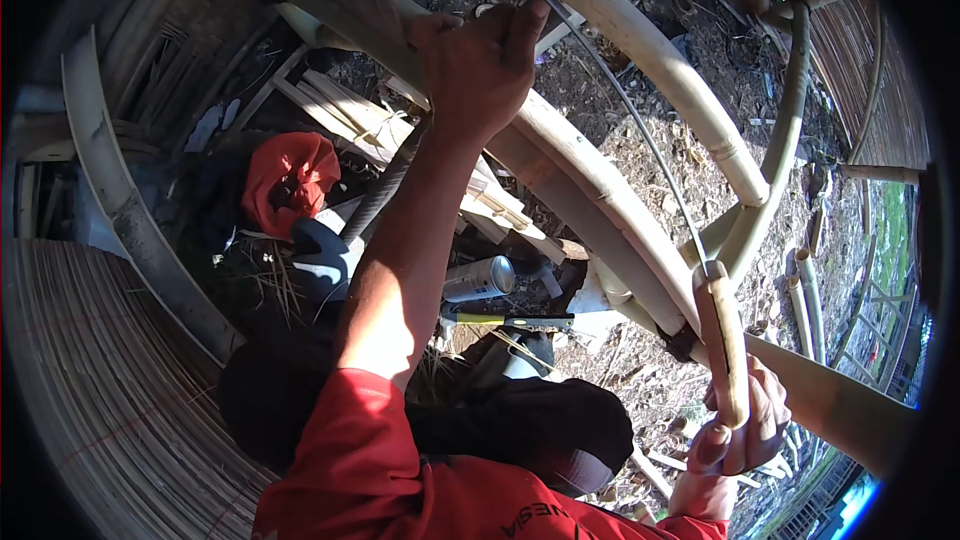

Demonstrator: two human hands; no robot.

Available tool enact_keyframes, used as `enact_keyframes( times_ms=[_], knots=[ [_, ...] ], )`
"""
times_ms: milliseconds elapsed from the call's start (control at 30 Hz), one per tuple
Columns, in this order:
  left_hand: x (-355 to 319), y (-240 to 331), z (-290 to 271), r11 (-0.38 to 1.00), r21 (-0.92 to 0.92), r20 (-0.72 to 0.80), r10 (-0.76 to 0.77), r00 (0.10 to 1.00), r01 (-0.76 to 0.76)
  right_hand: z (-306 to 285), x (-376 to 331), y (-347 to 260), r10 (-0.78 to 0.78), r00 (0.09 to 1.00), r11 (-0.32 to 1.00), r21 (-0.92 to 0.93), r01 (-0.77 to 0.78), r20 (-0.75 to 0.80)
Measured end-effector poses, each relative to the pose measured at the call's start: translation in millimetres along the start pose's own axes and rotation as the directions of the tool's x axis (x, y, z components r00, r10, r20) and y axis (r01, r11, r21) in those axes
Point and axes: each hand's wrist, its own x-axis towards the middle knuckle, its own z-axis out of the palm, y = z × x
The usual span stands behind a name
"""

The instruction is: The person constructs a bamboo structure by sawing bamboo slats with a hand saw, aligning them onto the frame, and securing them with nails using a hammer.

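Fingers curled, the right hand [757, 412] closes on the butt of a wooden handle [722, 325]; the slim metal blade [644, 120] it carries (edge-on from where I stand, a mere line) runs lengthwise up and left, away from those fingers and toward the left hand [480, 75]. That hand bends over a bamboo pole [592, 168] beside the blade's far stretch, its fingertips hidden, their grip impossible to tell. Beyond, a thicker curved bamboo piece [665, 55] arches alongside; below lie a metal can [480, 280] and a red plastic bag [290, 175].
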Motion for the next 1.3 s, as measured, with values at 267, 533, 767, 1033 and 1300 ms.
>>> enact_keyframes(
  times_ms=[267,533,767,1033,1300],
  knots=[
    [-7,-29,2,0.994,0.058,-0.03,0.094,0.995,-0.092,61,93,-26,-0.28,0.954,0.946,0.14,0.293,-0.107],
    [9,12,-3,0.999,0.021,0.011,0.034,0.999,-0.035,-3,-7,2,-0.022,0.999,1.0,-0.006,0.021,-0.027],
    [2,-17,-3,0.991,-0.091,-0.1,0.085,0.991,-0.094,47,71,-15,-0.28,0.957,0.959,0.029,0.282,-0.076],
    [0,4,5,0.995,-0.098,-0.038,-0.011,0.999,0.007,30,38,-2,-0.197,0.977,0.979,0.044,0.201,-0.084],
    [10,-10,-9,0.998,-0.055,-0.019,-0.033,0.999,0.032,11,10,2,-0.147,0.988,0.985,0.081,0.151,-0.049]
  ],
)
